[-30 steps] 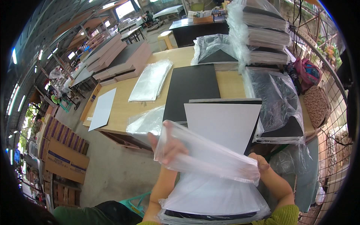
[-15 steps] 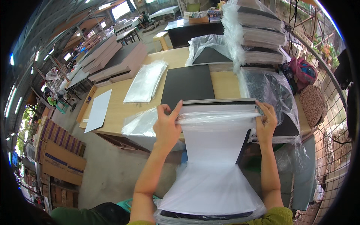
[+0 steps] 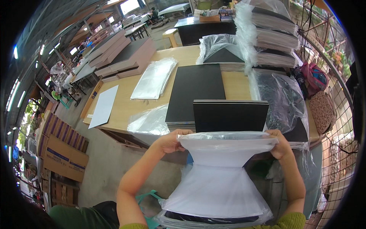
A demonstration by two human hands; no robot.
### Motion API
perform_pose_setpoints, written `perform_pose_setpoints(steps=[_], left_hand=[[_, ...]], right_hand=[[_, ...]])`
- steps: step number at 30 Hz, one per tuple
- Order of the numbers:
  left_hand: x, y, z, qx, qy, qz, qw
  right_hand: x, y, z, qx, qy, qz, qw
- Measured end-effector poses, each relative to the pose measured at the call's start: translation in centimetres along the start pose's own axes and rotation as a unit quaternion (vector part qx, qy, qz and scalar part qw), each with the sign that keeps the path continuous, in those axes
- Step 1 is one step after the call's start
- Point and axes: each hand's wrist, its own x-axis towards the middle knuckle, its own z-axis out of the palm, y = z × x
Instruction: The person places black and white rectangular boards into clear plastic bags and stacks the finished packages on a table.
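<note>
Lower half of the black board stack behind the clear plastic bag.

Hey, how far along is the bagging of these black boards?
Done: bagged bundles are stacked high at the back right. In hand: the left hand and right hand hold open the mouth of a clear plastic bag around a bundle of boards, whose black top still sticks out. Left: an unbagged black stack and spare bags lie on the table.

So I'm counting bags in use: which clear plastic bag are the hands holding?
The bag stretched between the left hand and right hand, over the black board stack. The others lie flat on the table.
</note>
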Motion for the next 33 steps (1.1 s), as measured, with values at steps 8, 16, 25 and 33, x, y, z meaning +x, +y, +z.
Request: perform_pose_setpoints(steps=[8, 16, 25, 33], left_hand=[[0.1, -8.0, -5.2, -0.137, 0.175, -0.134, 0.966], [0.0, -17.3, -4.6, 0.046, 0.196, -0.099, 0.974], [0.8, -21.7, -9.0, 0.041, 0.266, -0.184, 0.945], [3.6, -22.0, -8.8, 0.326, 0.308, -0.116, 0.886]], right_hand=[[0.7, 11.4, -6.0, 0.058, 0.072, 0.030, 0.995], [-1.5, 17.1, -6.8, -0.201, 0.017, 0.138, 0.970], [-0.4, 21.7, -6.6, -0.184, 0.111, 0.187, 0.958], [1.3, 30.5, -11.8, -0.050, 0.243, 0.282, 0.927]])
